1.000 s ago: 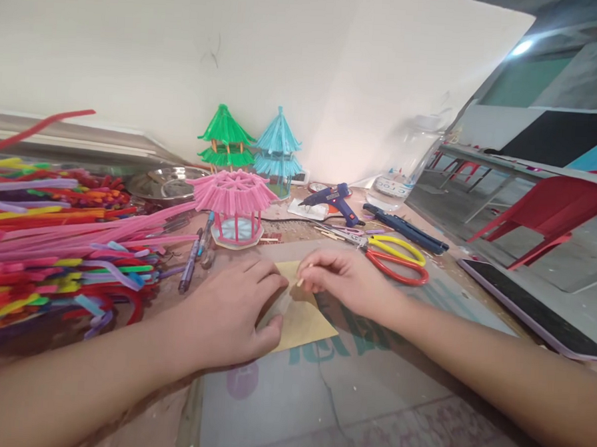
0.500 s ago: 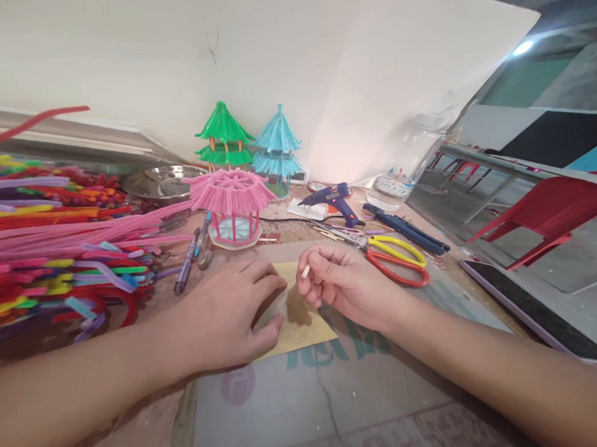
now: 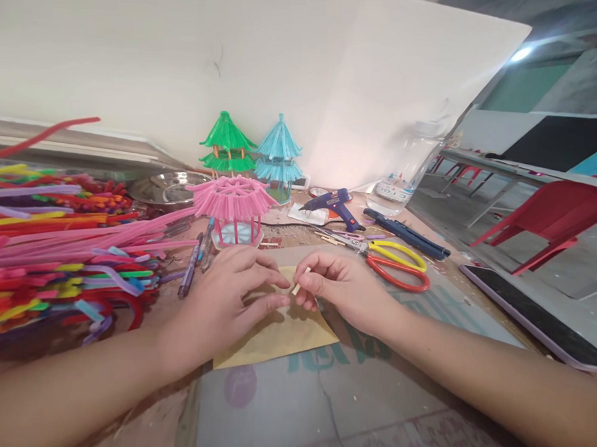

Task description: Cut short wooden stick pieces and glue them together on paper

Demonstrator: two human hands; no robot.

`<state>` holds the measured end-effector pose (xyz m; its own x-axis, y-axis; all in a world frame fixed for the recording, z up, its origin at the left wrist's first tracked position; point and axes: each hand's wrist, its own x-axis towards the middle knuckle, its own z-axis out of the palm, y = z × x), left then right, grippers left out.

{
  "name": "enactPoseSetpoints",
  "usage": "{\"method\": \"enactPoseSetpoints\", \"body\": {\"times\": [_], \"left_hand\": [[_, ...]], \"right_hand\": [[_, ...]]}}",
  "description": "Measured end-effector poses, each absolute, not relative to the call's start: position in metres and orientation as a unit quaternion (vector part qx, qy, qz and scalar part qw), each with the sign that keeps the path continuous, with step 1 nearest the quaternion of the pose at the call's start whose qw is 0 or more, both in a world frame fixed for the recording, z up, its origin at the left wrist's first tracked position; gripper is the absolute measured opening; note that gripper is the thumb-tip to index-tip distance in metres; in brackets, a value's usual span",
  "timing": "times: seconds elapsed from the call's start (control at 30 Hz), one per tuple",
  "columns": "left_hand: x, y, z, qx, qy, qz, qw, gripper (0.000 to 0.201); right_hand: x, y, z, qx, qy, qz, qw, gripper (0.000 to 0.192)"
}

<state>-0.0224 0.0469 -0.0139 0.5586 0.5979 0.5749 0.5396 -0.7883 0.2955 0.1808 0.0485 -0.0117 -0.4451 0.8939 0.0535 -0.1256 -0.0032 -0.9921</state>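
Note:
A short pale wooden stick (image 3: 301, 282) is pinched between the thumb and fingers of my right hand (image 3: 333, 284). My left hand (image 3: 239, 290) is just left of it, thumb and fingers apart with a gap between them, nothing visible in them. Both hands are above a yellow sandpaper-like sheet (image 3: 292, 340) on the grey printed board (image 3: 379, 401). Behind my left hand stands a small pavilion (image 3: 234, 203) with a pink pipe-cleaner roof. Green (image 3: 227, 140) and light blue (image 3: 280, 149) pavilions stand further back.
Piles of coloured pipe cleaners (image 3: 66, 258) cover the left side, near a metal bowl (image 3: 167, 186) and pens (image 3: 190, 268). Toward the right lie scissors (image 3: 399, 272), a blue glue gun (image 3: 335, 204), a dark blue tool (image 3: 408, 234), a plastic jar (image 3: 395, 188) and a phone (image 3: 534, 316).
My left hand has lifted, its fingers coming near the stick. The stick has turned in my right hand and more of its length shows. The view has shifted slightly.

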Motion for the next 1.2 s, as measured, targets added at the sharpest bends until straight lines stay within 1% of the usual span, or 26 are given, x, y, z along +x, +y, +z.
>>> {"method": "enactPoseSetpoints", "body": {"times": [0.27,0.53,0.63,0.73,0.8,0.9,1.0,1.13,1.2], "left_hand": [[-0.022,0.042,-0.011,0.894,0.287,0.341,0.044,0.016],[-0.021,0.043,-0.014,0.890,0.274,0.361,0.052,0.015],[-0.019,0.042,-0.014,0.884,0.285,0.366,0.048,0.015],[-0.017,0.040,-0.014,0.879,0.292,0.374,0.044,0.016],[-0.017,0.038,-0.012,0.878,0.283,0.383,0.048,0.016],[-0.021,0.035,-0.006,0.870,0.277,0.404,0.060,0.017],[-0.025,0.030,0.003,0.863,0.281,0.414,0.073,0.017],[-0.026,0.021,0.006,0.904,0.193,0.376,0.068,0.016],[-0.026,0.020,0.003,0.917,0.171,0.355,0.055,0.014]], "right_hand": [[0.179,0.047,-0.012,-0.341,-0.585,0.619,0.397,0.038],[0.176,0.042,-0.013,-0.362,-0.616,0.585,0.383,0.023],[0.172,0.039,-0.014,-0.378,-0.650,0.543,0.373,0.015],[0.169,0.035,-0.014,-0.400,-0.712,0.459,0.350,0.007],[0.169,0.033,-0.013,-0.409,-0.748,0.410,0.325,0.006],[0.170,0.033,-0.013,-0.409,-0.771,0.387,0.299,0.007],[0.175,0.037,-0.013,-0.400,-0.760,0.397,0.324,0.011],[0.183,0.045,-0.009,-0.389,-0.727,0.389,0.411,0.027],[0.187,0.049,-0.005,-0.388,-0.715,0.389,0.432,0.031]]}}
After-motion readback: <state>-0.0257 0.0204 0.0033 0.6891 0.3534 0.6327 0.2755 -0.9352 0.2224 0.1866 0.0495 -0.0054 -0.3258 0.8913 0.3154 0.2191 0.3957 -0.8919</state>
